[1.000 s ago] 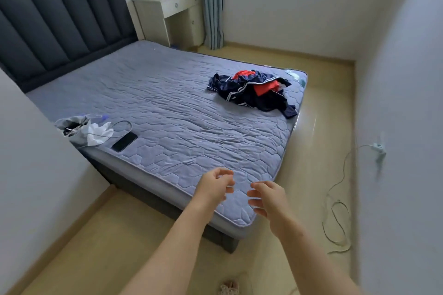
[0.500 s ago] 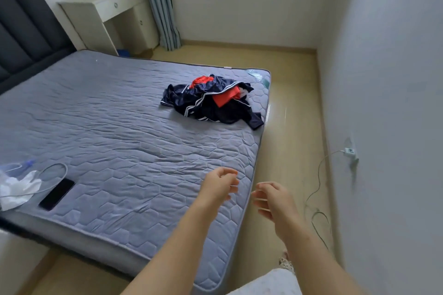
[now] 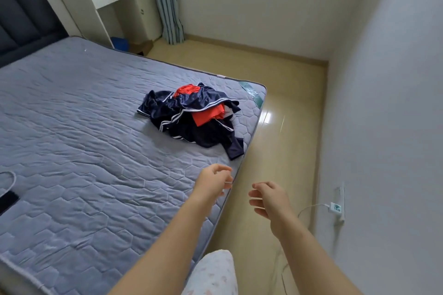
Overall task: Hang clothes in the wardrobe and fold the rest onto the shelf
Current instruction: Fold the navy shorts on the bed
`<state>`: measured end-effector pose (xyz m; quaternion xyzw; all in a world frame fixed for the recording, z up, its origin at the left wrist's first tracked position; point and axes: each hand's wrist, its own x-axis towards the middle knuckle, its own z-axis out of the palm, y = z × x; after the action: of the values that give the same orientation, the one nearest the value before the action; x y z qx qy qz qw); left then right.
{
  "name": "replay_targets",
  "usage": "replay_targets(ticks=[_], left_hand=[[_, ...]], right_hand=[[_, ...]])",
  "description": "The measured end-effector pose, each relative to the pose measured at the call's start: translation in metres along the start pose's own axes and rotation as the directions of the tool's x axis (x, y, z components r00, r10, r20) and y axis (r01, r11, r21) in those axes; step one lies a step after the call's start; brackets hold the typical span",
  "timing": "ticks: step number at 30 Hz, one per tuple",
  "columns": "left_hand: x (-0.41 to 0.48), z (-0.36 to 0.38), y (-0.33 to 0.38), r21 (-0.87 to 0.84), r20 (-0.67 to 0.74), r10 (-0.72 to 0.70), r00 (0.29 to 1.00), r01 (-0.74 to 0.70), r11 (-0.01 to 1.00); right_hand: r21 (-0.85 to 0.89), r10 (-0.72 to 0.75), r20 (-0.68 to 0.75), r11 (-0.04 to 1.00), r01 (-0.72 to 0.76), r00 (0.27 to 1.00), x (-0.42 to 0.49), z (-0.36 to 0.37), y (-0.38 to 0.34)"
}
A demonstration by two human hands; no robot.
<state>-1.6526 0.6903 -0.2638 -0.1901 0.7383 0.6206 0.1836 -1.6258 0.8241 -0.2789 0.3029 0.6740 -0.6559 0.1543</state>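
Note:
A crumpled pile of clothes (image 3: 191,117), navy with white stripes and a red piece showing through, lies on the grey quilted bed (image 3: 84,139) near its far right corner. My left hand (image 3: 213,183) hovers above the bed's right edge, fingers loosely curled, holding nothing. My right hand (image 3: 267,199) hangs over the floor beside the bed, also loosely curled and empty. Both hands are well short of the pile. No wardrobe or shelf is in view.
A white desk (image 3: 107,0) and a blue-grey curtain (image 3: 166,2) stand at the back. A phone (image 3: 7,201) with a cable lies at the bed's left edge. A charger (image 3: 335,207) is plugged into the right wall. A strip of floor (image 3: 275,127) runs between bed and wall.
The view has moved forward and right along the bed; the clothes pile is nearer and more central. Both hands stay raised and empty, now a little further apart.

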Motion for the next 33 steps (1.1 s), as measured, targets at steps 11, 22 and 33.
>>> replay_targets(ticks=[11,22,33], left_hand=[[0.187,0.001,0.075,-0.068,-0.067,-0.056,0.996,0.052,0.996],[0.34,-0.038,0.147,-0.085,-0.172,-0.185,0.967,0.173,0.981],[0.486,-0.056,0.167,-0.282,-0.359,-0.445,0.821,0.359,0.89]], right_hand=[[-0.143,0.038,0.036,0.989,-0.033,0.999,0.182,0.023,-0.108],[-0.226,0.124,0.16,0.97,-0.086,0.979,0.319,0.095,-0.221],[-0.441,0.216,0.375,0.897,-0.031,0.901,0.492,0.153,-0.315]])
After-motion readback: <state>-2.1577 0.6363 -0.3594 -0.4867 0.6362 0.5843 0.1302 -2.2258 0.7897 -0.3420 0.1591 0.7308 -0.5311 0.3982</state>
